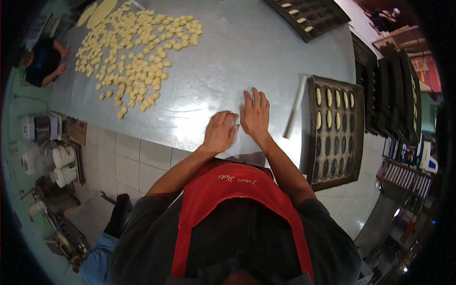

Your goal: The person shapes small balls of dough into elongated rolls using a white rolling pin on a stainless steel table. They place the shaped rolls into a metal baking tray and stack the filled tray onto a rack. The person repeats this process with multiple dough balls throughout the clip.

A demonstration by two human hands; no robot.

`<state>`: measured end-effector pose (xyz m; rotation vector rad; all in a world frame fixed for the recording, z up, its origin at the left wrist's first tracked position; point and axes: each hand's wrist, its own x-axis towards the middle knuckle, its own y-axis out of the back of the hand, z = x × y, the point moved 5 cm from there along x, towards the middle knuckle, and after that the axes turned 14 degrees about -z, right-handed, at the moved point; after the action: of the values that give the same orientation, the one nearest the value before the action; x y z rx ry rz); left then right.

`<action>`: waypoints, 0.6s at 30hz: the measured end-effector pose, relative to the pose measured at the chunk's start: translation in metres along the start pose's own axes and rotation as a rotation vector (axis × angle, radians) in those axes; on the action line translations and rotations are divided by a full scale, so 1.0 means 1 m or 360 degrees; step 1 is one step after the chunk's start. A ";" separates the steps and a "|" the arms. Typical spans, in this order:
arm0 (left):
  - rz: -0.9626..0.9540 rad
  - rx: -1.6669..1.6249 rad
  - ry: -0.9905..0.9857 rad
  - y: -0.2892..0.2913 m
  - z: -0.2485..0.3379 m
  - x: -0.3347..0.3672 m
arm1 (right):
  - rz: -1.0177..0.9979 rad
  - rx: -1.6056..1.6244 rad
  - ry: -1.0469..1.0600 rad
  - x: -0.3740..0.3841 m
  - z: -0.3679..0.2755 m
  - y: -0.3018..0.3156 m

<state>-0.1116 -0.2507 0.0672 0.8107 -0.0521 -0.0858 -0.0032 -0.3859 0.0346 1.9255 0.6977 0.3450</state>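
My right hand (255,114) lies palm down on the metal table (228,57), its fingers stretched out. Just left of it, my left hand (220,130) rests near the table's front edge with its fingers curled under; whatever they may hold is hidden. A large spread of pale yellow dough balls (142,57) covers the table's left side. To the right of my hands stands a dark baking tray (335,133) with oval hollows. Slim dough rolls (338,99) fill its far row and part of the second. A long pale rod (295,108) lies along the tray's left side.
Another mould tray (311,16) with several dough rolls sits at the far right edge. Flattened dough sheets (99,14) lie at the far left. Dark trays (392,90) stand stacked beyond the table's right. A person (45,61) stands at the left edge; white buckets (64,164) are below.
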 end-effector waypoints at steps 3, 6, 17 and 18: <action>0.0393 0.0176 0.0356 0.057 -0.076 -0.032 | -0.0144 -0.0256 0.0040 -0.056 -0.028 -0.021; 0.0871 0.0689 0.0594 0.129 -0.156 -0.079 | -0.0286 -0.0363 0.0005 -0.071 -0.028 -0.028; 0.0411 -0.0383 0.0671 0.124 -0.153 -0.029 | 0.0086 0.0348 0.0247 -0.059 -0.018 0.030; 0.0382 -0.0380 0.0571 0.109 -0.142 -0.021 | -0.0005 0.0310 0.0195 -0.067 -0.003 0.025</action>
<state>-0.1147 -0.0711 0.0483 0.5666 0.1965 0.2764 -0.0499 -0.4321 0.0626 2.1001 0.8403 0.4083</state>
